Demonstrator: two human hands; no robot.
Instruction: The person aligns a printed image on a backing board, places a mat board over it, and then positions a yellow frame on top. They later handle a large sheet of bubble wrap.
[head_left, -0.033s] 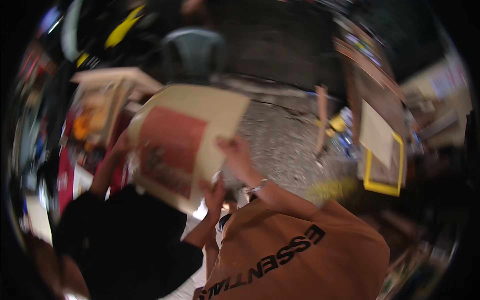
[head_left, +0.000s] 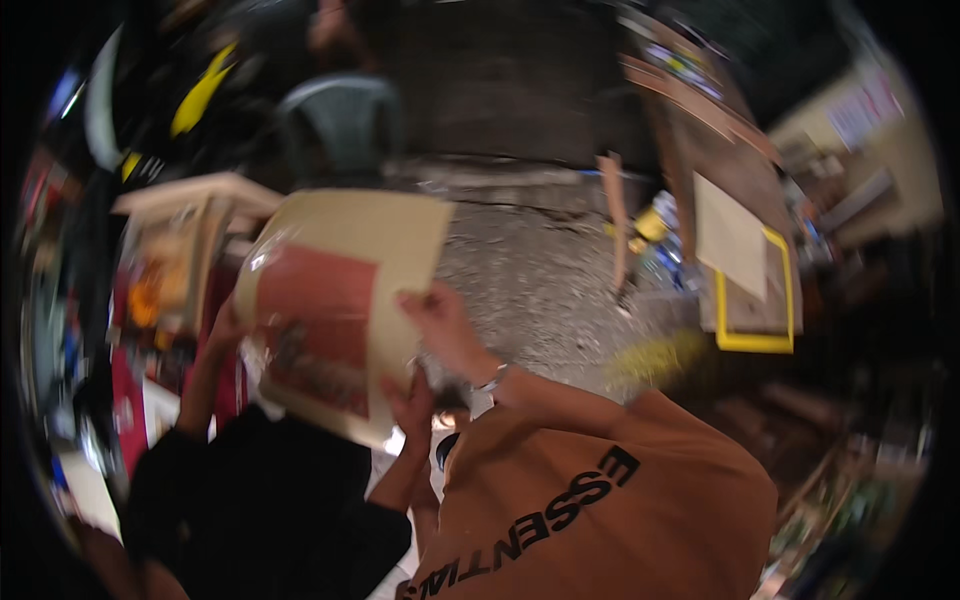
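Note:
My right hand, with a band at the wrist, reaches from my orange sleeve to the right edge of a cream sheet. Its fingers are closed on that edge. A red panel with a blurred dark pattern fills much of the sheet, and its surface has a glossy shine. A person in black on my left holds the same sheet, one hand at its left edge and the other hand near its lower right corner. Only a strip of my left forearm appears beside my shirt; the hand is hidden.
At right, a bench carries a cream sheet and a yellow frame. An upright wooden strip stands beside it. A grey plastic chair is ahead, and a wooden box stands at left. Rough ground lies between.
The view has swung, so the background, the sheet and the hands all sit further left in the picture. My right hand stays on the sheet's edge.

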